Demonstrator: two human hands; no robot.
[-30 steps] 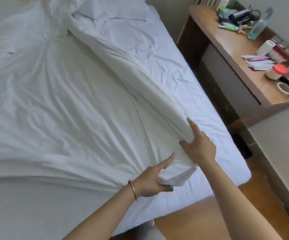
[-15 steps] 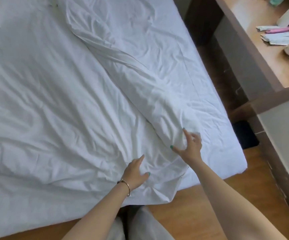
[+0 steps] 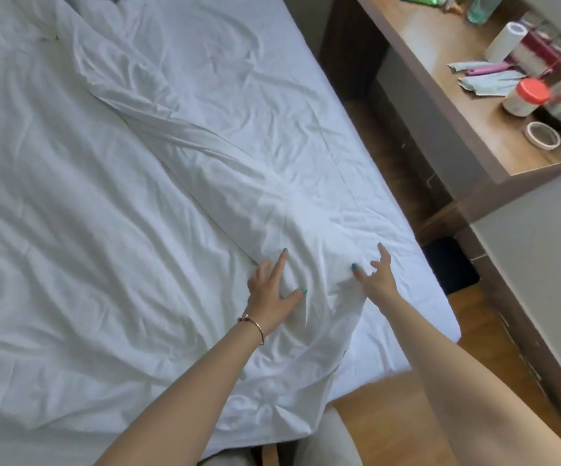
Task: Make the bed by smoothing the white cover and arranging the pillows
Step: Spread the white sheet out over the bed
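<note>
Both hands lie flat on the white cover (image 3: 110, 210) near the bed's near right corner, left hand (image 3: 272, 290) and right hand (image 3: 375, 280) with fingers spread. A long bunched ridge (image 3: 184, 136) runs from them diagonally far-left, nearer the left hand.

1. The left hand (image 3: 270, 290) lay flat, fingers spread, palm down, arm stretched forward.
2. The right hand (image 3: 375, 277) reached forward beside it, fingers splayed and slightly bent, arm extended.
</note>
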